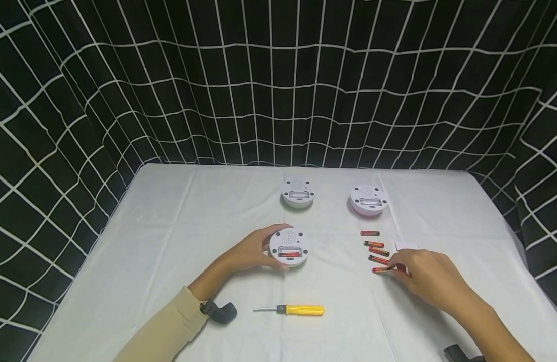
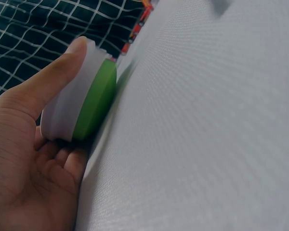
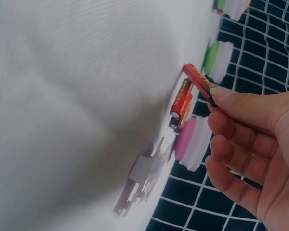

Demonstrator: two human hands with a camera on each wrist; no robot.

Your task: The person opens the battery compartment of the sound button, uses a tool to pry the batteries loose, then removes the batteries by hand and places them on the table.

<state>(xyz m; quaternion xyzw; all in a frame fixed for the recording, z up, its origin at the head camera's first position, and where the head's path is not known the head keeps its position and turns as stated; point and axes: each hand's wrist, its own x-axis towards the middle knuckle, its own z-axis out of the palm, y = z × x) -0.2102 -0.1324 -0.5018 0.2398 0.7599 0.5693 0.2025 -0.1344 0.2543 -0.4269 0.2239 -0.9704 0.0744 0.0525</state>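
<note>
My left hand (image 1: 253, 250) grips a round white device (image 1: 288, 235) with a green band (image 2: 95, 101), thumb on one side and fingers on the other. Its back faces up, and one red battery (image 1: 289, 255) lies in the uncovered compartment, with bare room above it. Over at the right, my right hand (image 1: 425, 275) pinches one end of a red and black battery (image 3: 197, 78) between thumb and index finger. In the right wrist view this battery slants up from the cloth. Several similar batteries (image 1: 379, 251) lie in a loose column just beyond it.
Two more round devices (image 1: 298, 195) (image 1: 369, 200) sit back-up farther off, their compartments uncovered. White plastic covers (image 3: 142, 168) lie beside my right hand. A yellow-handled screwdriver (image 1: 304, 309) lies nearer me on the white cloth (image 1: 192, 201). Dark netting (image 1: 278, 100) rises behind the table.
</note>
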